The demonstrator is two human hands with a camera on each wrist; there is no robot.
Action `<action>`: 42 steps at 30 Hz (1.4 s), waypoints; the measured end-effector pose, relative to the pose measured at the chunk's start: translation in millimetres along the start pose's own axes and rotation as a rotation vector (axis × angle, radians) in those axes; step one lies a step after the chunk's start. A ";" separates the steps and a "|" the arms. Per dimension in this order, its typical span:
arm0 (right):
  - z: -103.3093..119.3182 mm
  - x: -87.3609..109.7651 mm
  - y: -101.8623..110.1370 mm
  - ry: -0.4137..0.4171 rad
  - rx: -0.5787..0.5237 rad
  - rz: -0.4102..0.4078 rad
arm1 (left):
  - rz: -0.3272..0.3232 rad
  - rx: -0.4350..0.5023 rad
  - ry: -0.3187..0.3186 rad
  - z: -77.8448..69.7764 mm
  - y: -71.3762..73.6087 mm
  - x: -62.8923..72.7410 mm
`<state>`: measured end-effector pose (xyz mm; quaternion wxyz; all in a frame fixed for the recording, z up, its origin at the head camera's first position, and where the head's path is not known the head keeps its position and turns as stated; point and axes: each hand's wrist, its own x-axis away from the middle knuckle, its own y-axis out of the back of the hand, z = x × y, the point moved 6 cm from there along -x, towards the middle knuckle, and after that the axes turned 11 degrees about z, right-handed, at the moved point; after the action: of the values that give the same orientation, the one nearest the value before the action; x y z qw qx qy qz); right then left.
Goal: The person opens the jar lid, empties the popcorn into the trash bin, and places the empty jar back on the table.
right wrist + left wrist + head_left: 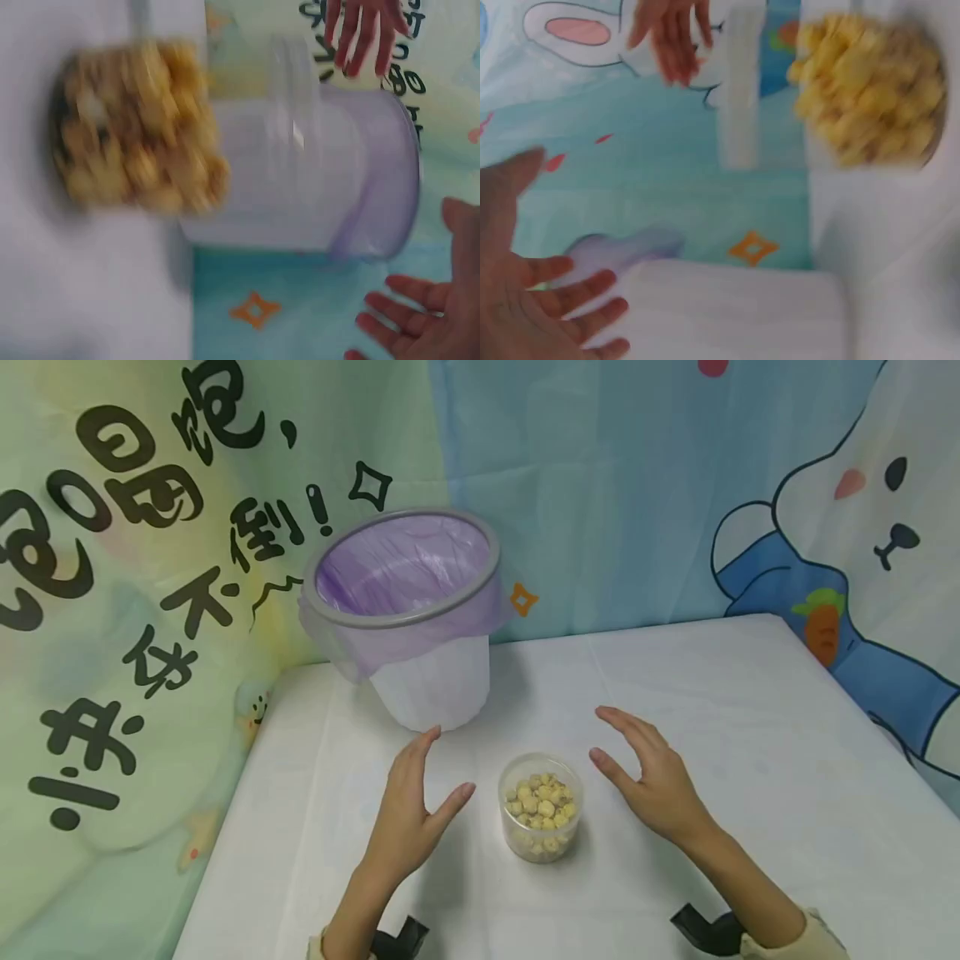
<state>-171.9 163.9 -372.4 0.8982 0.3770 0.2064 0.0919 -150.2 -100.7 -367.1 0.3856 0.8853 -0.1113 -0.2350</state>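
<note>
A clear, lidless plastic jar point(540, 839) stands upright on the white cloth, partly filled with pale yellow, knobbly pieces point(543, 802) that look like popcorn or dried seeds. To its left my left hand point(408, 814) hovers with fingers extended and thumb apart, touching nothing. On the other side, also clear of the jar, my right hand point(652, 781) is held with its fingers spread. Both wrist views show the jar's yellow contents point(870, 90) blurred. The left hand point(536, 300) and right hand point(420, 315) appear there with empty palms.
Behind the jar, toward the left, stands a white trash bin point(442, 685) with a purple liner bag point(405, 560) under a grey rim ring. A printed curtain point(600, 502) hangs along the back and left of the white-covered table point(720, 710).
</note>
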 end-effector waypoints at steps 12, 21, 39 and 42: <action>-6.8 5.9 -63.1 0.191 -0.403 0.307 | 0.214 0.448 0.026 26.4 -88.5 6.2; -14.7 5.4 -77.8 0.197 -0.374 0.321 | 0.289 0.536 0.090 41.6 -133.4 1.2; -15.5 4.5 -82.6 0.193 -0.358 0.293 | 0.256 0.600 -0.024 40.6 -148.8 -3.9; -13.4 4.6 -78.4 0.201 -0.364 0.287 | 0.254 0.513 -0.047 34.7 -137.0 -6.1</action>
<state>-172.9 119.1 -438.3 0.9040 0.2233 0.2190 0.2915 -170.7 -27.3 -486.3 0.1726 0.9271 -0.2862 -0.1695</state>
